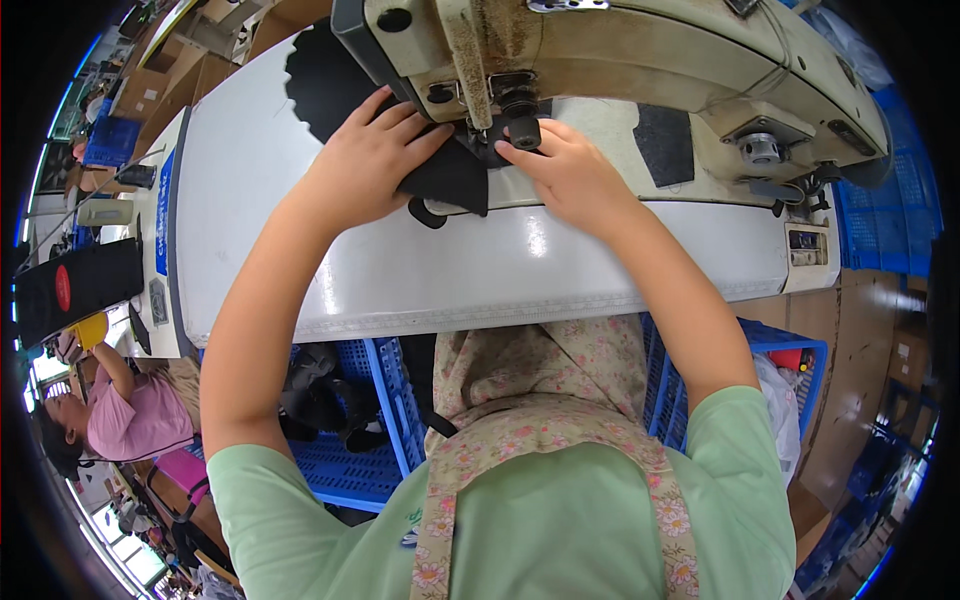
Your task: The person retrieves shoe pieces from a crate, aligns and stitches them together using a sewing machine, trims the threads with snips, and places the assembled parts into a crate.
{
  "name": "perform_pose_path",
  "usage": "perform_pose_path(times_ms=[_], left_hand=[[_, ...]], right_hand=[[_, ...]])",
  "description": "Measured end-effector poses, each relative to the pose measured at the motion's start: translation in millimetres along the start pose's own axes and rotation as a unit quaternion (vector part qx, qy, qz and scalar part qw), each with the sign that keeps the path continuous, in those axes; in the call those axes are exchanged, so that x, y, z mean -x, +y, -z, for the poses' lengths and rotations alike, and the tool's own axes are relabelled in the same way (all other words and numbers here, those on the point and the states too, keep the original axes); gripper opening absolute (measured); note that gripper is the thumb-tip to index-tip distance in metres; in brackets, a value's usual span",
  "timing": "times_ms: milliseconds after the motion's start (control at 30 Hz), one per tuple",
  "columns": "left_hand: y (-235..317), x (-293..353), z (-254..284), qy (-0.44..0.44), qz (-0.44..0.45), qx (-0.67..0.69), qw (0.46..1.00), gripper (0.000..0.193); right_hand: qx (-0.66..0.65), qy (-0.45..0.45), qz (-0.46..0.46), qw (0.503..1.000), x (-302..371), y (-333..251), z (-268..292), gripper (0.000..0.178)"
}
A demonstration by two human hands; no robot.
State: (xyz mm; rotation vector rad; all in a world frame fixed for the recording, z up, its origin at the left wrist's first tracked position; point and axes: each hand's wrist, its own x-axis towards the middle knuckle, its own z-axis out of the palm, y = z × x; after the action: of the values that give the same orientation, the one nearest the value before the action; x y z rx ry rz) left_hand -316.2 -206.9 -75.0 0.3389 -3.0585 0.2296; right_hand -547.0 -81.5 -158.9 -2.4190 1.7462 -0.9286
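A large black fabric piece (335, 85) with a scalloped edge lies under the head of a sewing machine (620, 55). Flat on it rests my left hand (370, 165), fingers spread, left of the needle (481, 136); a corner of the fabric shows past its fingertips toward me. My right hand (580, 180) is just right of the needle, its thumb and fingers drawn close together at the black fabric's edge. A black cylindrical part (522, 130) of the machine partly covers those fingertips.
A small dark fabric piece (664, 146) lies on the machine bed to the right. The white table (560, 270) has a ruled near edge. Blue crates (400, 400) stand below it, one with dark items. At far left, another person (140, 410) sits near a machine.
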Motion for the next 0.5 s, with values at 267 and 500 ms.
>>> perform_pose_path(times_ms=[267,500], left_hand=[[63,-27,36,-0.136,0.072,-0.066,0.986,0.045],[75,-36,18,-0.039,0.201,0.051,0.977,0.027]], right_hand=[[-0.006,0.007,-0.014,1.0,3,3,-1,0.035],[-0.034,0.02,0.034,0.999,1,4,8,0.037]])
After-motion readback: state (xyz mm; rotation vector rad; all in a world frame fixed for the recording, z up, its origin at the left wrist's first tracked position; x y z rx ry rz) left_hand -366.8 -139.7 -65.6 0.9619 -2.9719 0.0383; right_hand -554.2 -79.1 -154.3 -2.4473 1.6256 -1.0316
